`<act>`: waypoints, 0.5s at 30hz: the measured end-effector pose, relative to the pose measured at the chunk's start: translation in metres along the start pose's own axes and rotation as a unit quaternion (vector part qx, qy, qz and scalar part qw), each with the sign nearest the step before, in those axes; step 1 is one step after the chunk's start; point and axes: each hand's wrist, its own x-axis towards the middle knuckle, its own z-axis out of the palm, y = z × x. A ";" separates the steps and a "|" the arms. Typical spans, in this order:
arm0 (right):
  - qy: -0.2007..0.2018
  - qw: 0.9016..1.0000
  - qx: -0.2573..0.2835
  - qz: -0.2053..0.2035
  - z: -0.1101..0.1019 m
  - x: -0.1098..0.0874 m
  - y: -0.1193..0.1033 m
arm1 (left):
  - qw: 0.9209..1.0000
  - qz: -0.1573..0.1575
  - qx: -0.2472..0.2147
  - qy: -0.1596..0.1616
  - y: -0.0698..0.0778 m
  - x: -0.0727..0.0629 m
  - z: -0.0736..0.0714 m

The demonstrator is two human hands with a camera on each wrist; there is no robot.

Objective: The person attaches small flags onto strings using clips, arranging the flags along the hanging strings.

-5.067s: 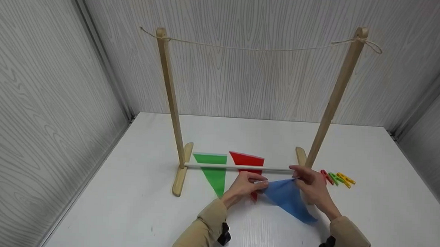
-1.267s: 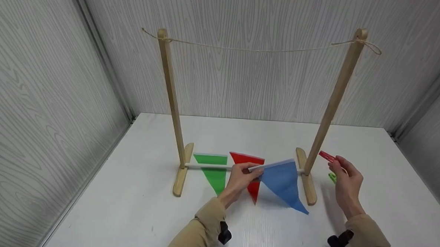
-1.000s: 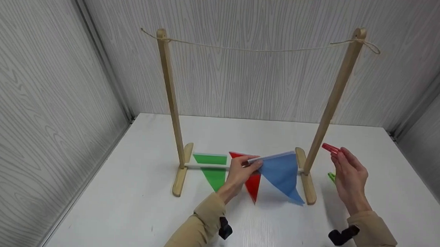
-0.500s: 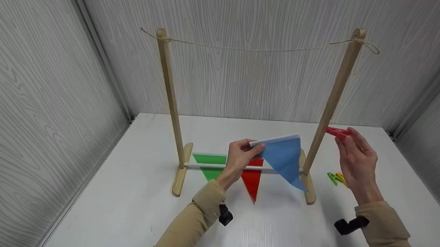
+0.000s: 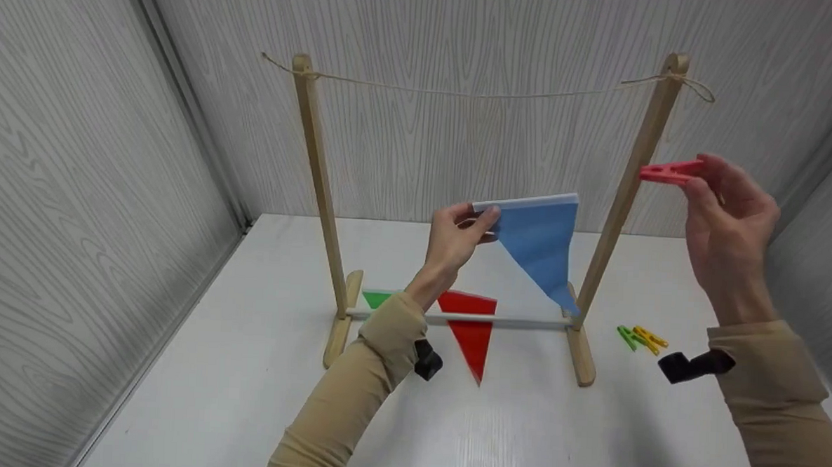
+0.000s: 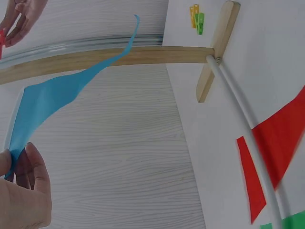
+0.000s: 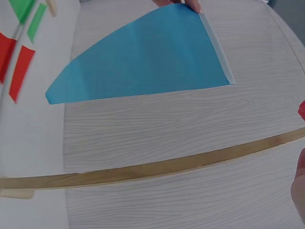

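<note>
My left hand [image 5: 452, 243] pinches the upper left corner of a blue triangular pennant [image 5: 538, 239], which hangs between the two posts, below the string. Its white-edged top slants slightly up to the right. To the right of the right post, my right hand [image 5: 732, 226] pinches a red clothespin [image 5: 671, 172], its tip pointing left. A thin string [image 5: 478, 95] is tied between the tops of the wooden posts, sagging a little. In the right wrist view the blue pennant [image 7: 147, 57] shows nearly whole; the right hand [image 7: 299, 186] is only partly visible at the edge.
The wooden stand has a left post [image 5: 315, 152], a right post [image 5: 633, 173] and a low white rod [image 5: 524, 323]. On the table lie a red pennant [image 5: 473, 341] and a partly hidden green pennant [image 5: 376, 299]. Green [image 5: 627, 337] and yellow clothespins [image 5: 649, 338] lie right of the stand.
The left hand has lifted the blue pennant from near the tabletop. The right hand let go of the pennant, picked up the red clothespin and raised it beside the right post.
</note>
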 end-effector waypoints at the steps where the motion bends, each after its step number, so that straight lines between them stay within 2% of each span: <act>1: -0.011 1.000 -0.006 -0.009 0.004 0.006 -0.003 | 1.000 0.004 0.001 0.001 0.004 0.002 0.001; 5: -0.038 0.997 -0.054 -0.042 0.022 0.028 -0.012 | 1.000 0.020 0.007 0.007 0.021 0.010 0.007; 10: -0.040 0.987 -0.142 -0.064 0.039 0.050 -0.020 | 0.999 0.045 0.025 0.016 0.038 0.020 0.014; 15: -0.042 0.966 -0.241 -0.087 0.049 0.067 -0.025 | 0.997 0.059 0.040 0.015 0.051 0.029 0.019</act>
